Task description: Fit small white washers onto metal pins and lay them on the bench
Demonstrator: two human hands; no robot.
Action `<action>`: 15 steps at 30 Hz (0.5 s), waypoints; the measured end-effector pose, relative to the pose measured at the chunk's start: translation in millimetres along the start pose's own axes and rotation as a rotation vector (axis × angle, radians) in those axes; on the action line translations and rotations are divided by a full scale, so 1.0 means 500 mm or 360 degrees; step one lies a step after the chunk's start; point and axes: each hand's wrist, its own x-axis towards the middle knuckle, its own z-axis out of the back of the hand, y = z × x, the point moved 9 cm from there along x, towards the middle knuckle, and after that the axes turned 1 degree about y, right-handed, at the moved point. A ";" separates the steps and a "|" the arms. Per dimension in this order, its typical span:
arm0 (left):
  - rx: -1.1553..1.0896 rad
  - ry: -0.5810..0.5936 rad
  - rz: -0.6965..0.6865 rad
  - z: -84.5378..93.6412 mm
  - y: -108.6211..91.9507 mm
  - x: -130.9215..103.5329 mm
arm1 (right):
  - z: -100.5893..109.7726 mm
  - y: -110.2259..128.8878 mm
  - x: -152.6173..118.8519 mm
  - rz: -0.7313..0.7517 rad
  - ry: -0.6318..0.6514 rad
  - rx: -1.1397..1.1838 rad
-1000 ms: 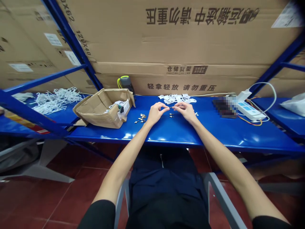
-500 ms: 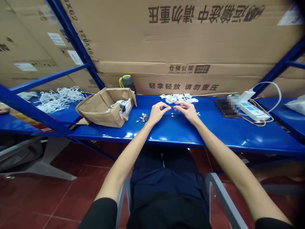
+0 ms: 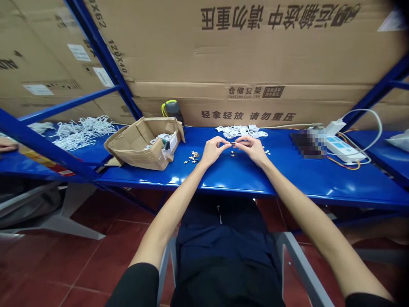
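Note:
My left hand (image 3: 213,152) and my right hand (image 3: 253,150) meet fingertip to fingertip just above the blue shelf. Thumb and fingers of each are pinched on one small pin-like part (image 3: 233,145); its detail is mostly hidden by the fingers. Under the hands lie two small metal pins with white collars (image 3: 233,154). A loose pile of similar pins (image 3: 193,157) sits left of my left hand. Small white bits (image 3: 267,152) lie right of my right hand. Behind the hands is a heap of flat white plastic pieces with round holes (image 3: 242,131).
An open cardboard box (image 3: 136,157) holding mixed parts stands left, with a dark bottle (image 3: 174,111) behind it. At right are a blurred dark object (image 3: 306,145) and a white power strip (image 3: 343,150) with cables. White wire hooks (image 3: 79,133) and another person's hand (image 3: 8,145) are far left.
The right fingers have closed in nearer to the left fingertips around the small part. The whole view has shifted slightly; the things on the shelf lie as before.

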 end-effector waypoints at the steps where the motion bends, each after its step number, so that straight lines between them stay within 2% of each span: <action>1: -0.0007 -0.0003 -0.0007 0.000 -0.001 0.000 | -0.002 0.000 -0.001 -0.0003 0.0011 0.0001; 15: 0.0023 0.0068 -0.0031 -0.007 -0.010 -0.002 | -0.011 -0.002 -0.005 -0.0073 0.0033 -0.0025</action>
